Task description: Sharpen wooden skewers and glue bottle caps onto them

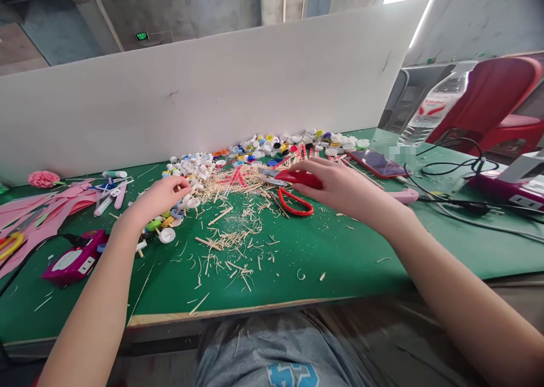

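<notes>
My right hand [334, 180] is closed around one handle of the red-handled scissors [296, 204], their blades pointing left over a heap of wood shavings [229, 237]. The other handle loop lies below my fingers, close to the table. My left hand [164, 197] is at the left of the heap with its fingers curled together; whatever may be between them is hidden. Close by it are white bottle caps [198, 166] and some coloured caps on short sticks. Red-ended sticks [238, 177] lie among the shavings between both hands.
A white board [212, 92] stands behind the green table [340, 251]. To the right are a phone [378, 163], a water bottle [442, 103], cables and a purple power socket [516, 188]. Pink ribbon [59, 205], pens and another purple socket [76, 259] lie left.
</notes>
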A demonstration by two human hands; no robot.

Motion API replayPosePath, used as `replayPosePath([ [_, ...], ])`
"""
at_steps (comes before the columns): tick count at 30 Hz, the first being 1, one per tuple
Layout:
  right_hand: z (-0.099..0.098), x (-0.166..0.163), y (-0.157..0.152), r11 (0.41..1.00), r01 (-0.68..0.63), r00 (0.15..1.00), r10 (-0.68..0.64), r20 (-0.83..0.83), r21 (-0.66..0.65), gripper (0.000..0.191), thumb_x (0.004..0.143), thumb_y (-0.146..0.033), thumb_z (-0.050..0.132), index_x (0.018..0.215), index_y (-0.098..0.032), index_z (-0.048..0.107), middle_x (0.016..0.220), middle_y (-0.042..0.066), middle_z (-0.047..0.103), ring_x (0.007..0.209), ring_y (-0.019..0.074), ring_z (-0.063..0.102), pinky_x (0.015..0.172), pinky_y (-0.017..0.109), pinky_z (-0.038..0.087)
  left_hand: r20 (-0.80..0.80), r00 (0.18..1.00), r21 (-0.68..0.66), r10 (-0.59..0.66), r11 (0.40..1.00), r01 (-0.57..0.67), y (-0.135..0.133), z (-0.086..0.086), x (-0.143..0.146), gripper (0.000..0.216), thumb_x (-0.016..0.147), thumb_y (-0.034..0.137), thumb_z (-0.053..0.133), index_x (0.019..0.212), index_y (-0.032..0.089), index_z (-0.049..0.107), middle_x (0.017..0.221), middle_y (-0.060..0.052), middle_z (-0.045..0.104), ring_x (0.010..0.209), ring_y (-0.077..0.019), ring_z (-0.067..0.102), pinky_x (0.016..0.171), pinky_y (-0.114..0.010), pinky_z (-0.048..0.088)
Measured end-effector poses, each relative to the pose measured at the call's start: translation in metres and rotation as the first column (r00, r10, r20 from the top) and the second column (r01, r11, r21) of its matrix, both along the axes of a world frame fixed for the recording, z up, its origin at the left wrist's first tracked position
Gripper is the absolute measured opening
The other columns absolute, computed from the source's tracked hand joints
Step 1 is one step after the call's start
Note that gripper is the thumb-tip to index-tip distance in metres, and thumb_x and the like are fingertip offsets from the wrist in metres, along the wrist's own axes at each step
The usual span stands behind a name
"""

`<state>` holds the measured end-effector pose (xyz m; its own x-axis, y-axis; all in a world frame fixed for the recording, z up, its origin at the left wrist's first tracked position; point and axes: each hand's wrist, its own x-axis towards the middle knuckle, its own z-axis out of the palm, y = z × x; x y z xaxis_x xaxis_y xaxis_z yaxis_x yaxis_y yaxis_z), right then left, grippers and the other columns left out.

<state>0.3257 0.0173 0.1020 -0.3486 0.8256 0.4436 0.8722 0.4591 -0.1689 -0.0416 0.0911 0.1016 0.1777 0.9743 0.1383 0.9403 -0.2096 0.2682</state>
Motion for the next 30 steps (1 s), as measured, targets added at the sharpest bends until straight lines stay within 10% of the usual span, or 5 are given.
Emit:
replayPosePath([
  [11,-0.018,-0.024,-0.005,0.944,-0.31,0.942,0.321,0.093,-0.115,0.026,0.095,-0.034,0.052,0.118,-0.026,0.063,0.11,0.004,0.068,0.094,0.019,0.064,0.077,0.032,0.046,-0.063,0.995,-0.033,0.071,0.997,-0.073,-0.006,0.005,-0.013,0.032,0.078,0.047,0.05,0.087,0.023,0.068,0.09,-0.003,0.071,0.068,-0.0192,0.063,0.061,-0.027,0.047],
  [22,-0.027,-0.028,-0.003,0.929,-0.357,0.915,0.369,0.161,-0.101,0.026,0.096,-0.032,0.054,0.119,-0.025,0.065,0.111,0.005,0.069,0.101,0.0206,0.062,0.087,0.036,0.046,-0.125,0.984,-0.085,0.131,0.986,-0.142,0.002,0.001,-0.027,0.038,0.079,0.049,0.046,0.095,0.022,0.068,0.101,-0.009,0.072,0.076,-0.0233,0.066,0.058,-0.028,0.048],
  [30,-0.027,-0.026,-0.003,0.927,-0.344,0.922,0.364,0.137,-0.147,0.026,0.095,-0.029,0.056,0.118,-0.024,0.065,0.112,0.005,0.068,0.101,0.0199,0.063,0.087,0.036,0.047,-0.259,0.9,0.339,0.351,0.905,-0.256,-0.008,-0.001,-0.033,0.047,0.09,0.048,0.032,0.098,0.018,0.067,0.104,-0.023,0.068,0.107,-0.0437,0.057,0.079,-0.052,0.049],
])
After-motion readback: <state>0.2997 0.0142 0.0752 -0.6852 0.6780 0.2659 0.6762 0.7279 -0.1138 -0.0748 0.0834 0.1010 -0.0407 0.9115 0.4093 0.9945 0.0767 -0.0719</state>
